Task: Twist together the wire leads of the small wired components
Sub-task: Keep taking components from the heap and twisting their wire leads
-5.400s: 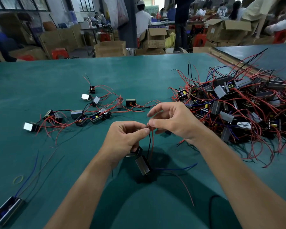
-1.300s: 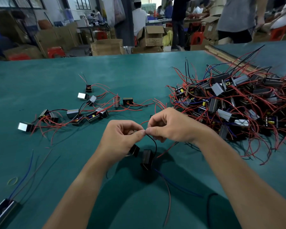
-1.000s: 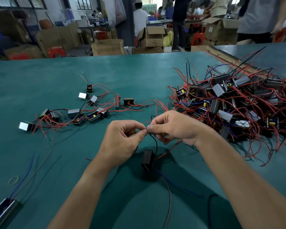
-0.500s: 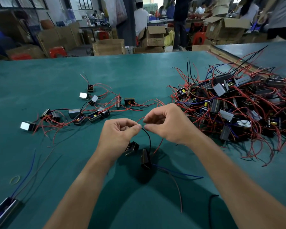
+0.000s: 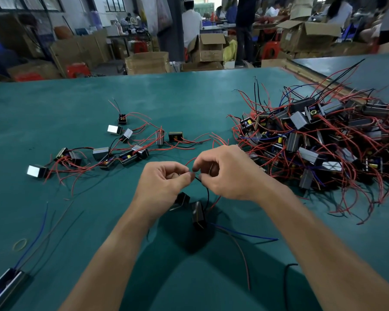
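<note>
Both hands are raised over the green bench [image 5: 76, 97] and meet in the middle. The left hand [image 5: 164, 182] pinches the wire ends between thumb and forefinger. The right hand [image 5: 229, 173] pinches the same spot from 3 o'clock, its other fingers curled. A black lead [image 5: 206, 190] drops from the pinch to 1 of 2 small black components [image 5: 198, 214] at 6 o'clock, and a red lead [image 5: 215, 202] slants out under the right hand. I cannot tell whether the components touch the bench.

To twist well, I'd hold the left pinch firm as an anchor. The right fingertips then roll the 2 ends, laid side by side so they wrap evenly. The loose pile [image 5: 323, 142] lies at 2 o'clock and the joined string [image 5: 121, 153] at 10 o'clock.
</note>
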